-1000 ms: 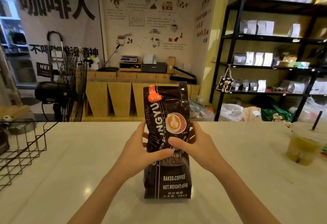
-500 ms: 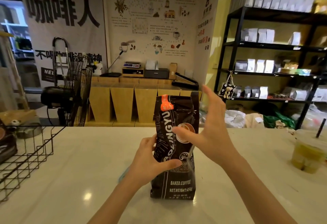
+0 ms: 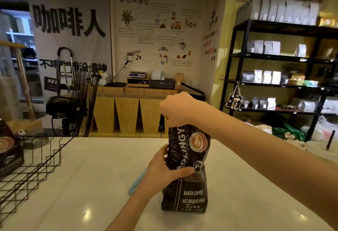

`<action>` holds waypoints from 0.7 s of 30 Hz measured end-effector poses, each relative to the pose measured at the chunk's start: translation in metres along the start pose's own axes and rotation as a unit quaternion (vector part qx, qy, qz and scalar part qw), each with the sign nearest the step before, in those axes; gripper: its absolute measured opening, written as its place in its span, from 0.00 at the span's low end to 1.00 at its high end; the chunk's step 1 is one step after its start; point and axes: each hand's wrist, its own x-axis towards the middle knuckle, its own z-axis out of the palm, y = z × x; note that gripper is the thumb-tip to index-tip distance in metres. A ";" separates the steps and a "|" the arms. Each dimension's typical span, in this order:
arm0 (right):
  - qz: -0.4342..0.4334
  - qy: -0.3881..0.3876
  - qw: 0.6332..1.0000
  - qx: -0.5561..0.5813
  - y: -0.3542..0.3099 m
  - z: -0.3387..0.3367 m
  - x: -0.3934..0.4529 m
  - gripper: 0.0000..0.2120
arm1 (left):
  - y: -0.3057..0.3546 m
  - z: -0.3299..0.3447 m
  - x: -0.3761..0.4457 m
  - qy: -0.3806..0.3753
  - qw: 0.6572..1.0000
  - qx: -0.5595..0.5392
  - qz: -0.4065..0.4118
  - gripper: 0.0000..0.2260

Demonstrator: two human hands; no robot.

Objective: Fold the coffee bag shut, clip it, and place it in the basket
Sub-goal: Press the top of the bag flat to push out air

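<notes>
A black coffee bag [image 3: 188, 181] with a latte picture stands upright on the white counter [image 3: 91, 185]. My left hand [image 3: 161, 168] grips its middle from the left side. My right hand [image 3: 178, 108] is closed over the bag's top, pressing it down, so the top edge is hidden. A light blue clip [image 3: 136, 183] lies on the counter just left of the bag, partly behind my left wrist. The black wire basket [image 3: 34, 165] stands at the counter's left edge.
Another dark coffee bag [image 3: 9, 150] lies in the basket. A plastic cup with a black straw [image 3: 329, 145] stands at the far right. Behind the counter are a floor fan [image 3: 80, 103], wooden cabinets and black shelves [image 3: 281, 84].
My right hand has left the bag's side, risen, and closed over the top of the bag. The left hand keeps its hold on the middle. The view has tilted up slightly.
</notes>
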 end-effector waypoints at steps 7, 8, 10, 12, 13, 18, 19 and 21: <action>0.024 -0.017 0.993 0.116 0.022 0.005 0.001 0.09 | -0.018 0.009 0.006 0.019 0.980 -0.199 -0.008 0.13; 0.030 -0.016 0.991 0.132 0.025 0.004 0.000 0.10 | -0.020 0.011 0.005 0.033 0.977 -0.210 0.000 0.12; 0.038 -0.014 0.987 0.155 0.032 0.002 -0.002 0.10 | -0.021 0.015 0.006 0.063 0.972 -0.224 0.013 0.08; 0.053 -0.012 0.984 0.170 0.039 0.003 -0.002 0.09 | -0.021 0.019 0.006 0.089 0.972 -0.218 0.024 0.06; 0.064 -0.013 0.981 0.181 0.043 0.006 -0.002 0.10 | -0.021 0.021 0.006 0.098 0.971 -0.215 0.029 0.06; 0.131 -0.011 0.960 0.247 0.059 0.023 0.001 0.12 | -0.018 0.029 0.002 0.131 0.970 -0.201 0.044 0.09; 0.141 -0.010 0.956 0.259 0.060 0.025 0.001 0.13 | -0.018 0.032 0.002 0.139 0.970 -0.197 0.045 0.10; 0.154 -0.008 0.949 0.275 0.062 0.029 0.002 0.14 | -0.018 0.036 0.003 0.152 0.969 -0.189 0.038 0.10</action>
